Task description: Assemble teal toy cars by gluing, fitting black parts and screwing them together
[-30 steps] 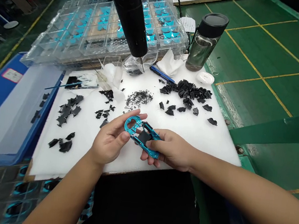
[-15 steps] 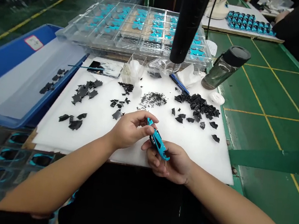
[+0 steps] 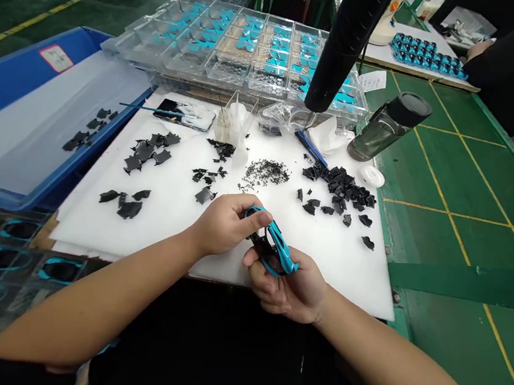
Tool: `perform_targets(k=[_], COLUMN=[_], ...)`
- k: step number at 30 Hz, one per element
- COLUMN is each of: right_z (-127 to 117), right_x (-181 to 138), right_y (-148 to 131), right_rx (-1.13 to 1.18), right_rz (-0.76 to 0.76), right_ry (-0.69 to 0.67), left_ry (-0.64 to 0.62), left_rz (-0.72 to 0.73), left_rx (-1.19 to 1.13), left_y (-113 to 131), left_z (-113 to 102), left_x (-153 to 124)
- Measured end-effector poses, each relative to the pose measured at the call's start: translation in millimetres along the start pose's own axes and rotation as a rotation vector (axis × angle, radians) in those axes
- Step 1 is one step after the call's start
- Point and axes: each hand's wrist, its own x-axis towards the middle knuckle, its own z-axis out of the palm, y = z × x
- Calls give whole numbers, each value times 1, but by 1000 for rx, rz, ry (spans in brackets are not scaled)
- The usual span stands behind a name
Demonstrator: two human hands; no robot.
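A blue and black plastic frame with openings through it (image 3: 284, 249) is held tilted between both hands, over the near edge of the white foam sheet (image 3: 169, 219). My left hand (image 3: 229, 223) pinches its upper end between thumb and fingers. Around its lower end my right hand (image 3: 290, 284) is closed, fingers curled underneath. Beyond the hands lies a heap of tiny black pins or screws (image 3: 266, 173). Small black plastic pieces (image 3: 209, 176) lie to the left of that heap, and a larger pile of black parts (image 3: 344, 187) is at the right.
Clear divided trays (image 3: 235, 65) of blue parts stand at the back. A black tube (image 3: 345, 47) hangs over the sheet. A dark-capped bottle (image 3: 389, 127), a blue pen (image 3: 312, 148) and a clear cup (image 3: 235, 118) stand or lie behind. At left is a blue bin (image 3: 12, 200).
The blue frame has turned in my hands from edge-on, so its openings and black inner part now show. My hands stay in nearly the same place. The camera view has shifted slightly.
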Motion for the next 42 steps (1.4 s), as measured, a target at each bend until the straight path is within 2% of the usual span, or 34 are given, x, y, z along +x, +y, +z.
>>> perform_targets(k=[21,30,42], right_z=[-1,-1,-3], right_x=[-1,-1,1], right_y=[0,2,6], right_rx=[120,157,174], right_rz=[53,22,-9], right_ry=[-145,-128,-228], left_ry=[-68,-64,-146], left_rz=[-119,2,-178], left_rx=[-159,-138,-222], left_y=[6,4,6], left_z=[1,0,-3], left_x=[-3,-2,-1])
